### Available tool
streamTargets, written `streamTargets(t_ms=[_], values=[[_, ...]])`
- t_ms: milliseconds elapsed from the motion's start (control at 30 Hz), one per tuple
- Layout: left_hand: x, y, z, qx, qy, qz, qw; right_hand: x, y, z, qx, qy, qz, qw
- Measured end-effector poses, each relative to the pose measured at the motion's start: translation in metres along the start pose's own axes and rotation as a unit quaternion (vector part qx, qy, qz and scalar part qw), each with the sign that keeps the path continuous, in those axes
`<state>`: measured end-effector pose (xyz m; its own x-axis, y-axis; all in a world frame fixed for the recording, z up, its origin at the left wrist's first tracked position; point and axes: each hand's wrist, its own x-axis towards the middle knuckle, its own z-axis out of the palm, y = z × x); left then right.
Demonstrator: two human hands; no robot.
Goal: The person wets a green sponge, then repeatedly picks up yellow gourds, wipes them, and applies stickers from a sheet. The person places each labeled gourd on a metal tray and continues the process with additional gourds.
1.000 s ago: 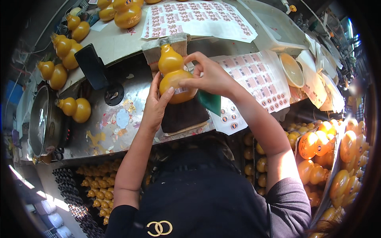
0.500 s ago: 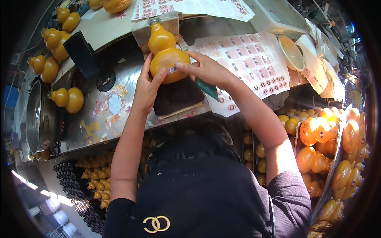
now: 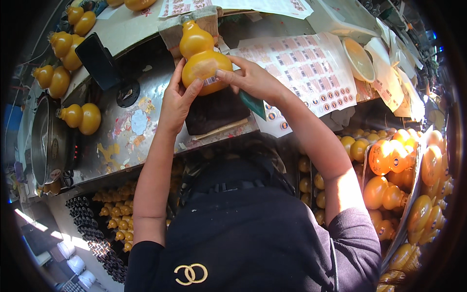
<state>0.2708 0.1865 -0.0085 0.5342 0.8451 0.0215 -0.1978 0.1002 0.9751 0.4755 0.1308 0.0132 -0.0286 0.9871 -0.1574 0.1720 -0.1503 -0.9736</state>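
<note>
Still clasping the yellow gourd bottle (image 3: 202,58) between left hand (image 3: 176,100) and right hand (image 3: 250,78), fingers wrapped, now nearer.

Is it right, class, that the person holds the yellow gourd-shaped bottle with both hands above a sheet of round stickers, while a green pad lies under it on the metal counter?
Not quite. In the head view the pad under the gourd-shaped bottle is dark brown, not green. The rest stands: left hand and right hand both hold it, over the metal counter.

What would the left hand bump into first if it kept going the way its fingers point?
The left hand already touches the yellow gourd. Past that, its fingers point toward the cloth pad behind the gourd, though depth is hard to judge.
</note>
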Motion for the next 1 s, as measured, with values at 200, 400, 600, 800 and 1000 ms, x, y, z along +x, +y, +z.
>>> streamTargets(t_ms=[200,400,600,800,1000], values=[[0.0003,0.0049,-0.0009,0.032,-0.016,-0.003,0.999,0.0007,0.004,-0.0002,-0.001,-0.009,-0.007,1.0],[0.001,0.0079,-0.0024,0.057,-0.028,-0.008,0.998,0.0006,0.0045,0.0011,-0.015,-0.003,-0.009,1.0],[0.0019,0.0062,-0.0073,0.076,-0.037,0.001,0.996,-0.0019,0.0,0.0034,0.001,0.0,-0.018,1.0],[0.0025,0.0052,-0.0042,0.053,-0.039,0.002,0.998,-0.001,-0.0007,0.0042,0.001,0.005,0.0,1.0],[0.0024,0.0052,-0.0049,0.054,-0.047,0.005,0.997,-0.0029,-0.0025,0.0041,0.029,0.003,0.0,1.0]])
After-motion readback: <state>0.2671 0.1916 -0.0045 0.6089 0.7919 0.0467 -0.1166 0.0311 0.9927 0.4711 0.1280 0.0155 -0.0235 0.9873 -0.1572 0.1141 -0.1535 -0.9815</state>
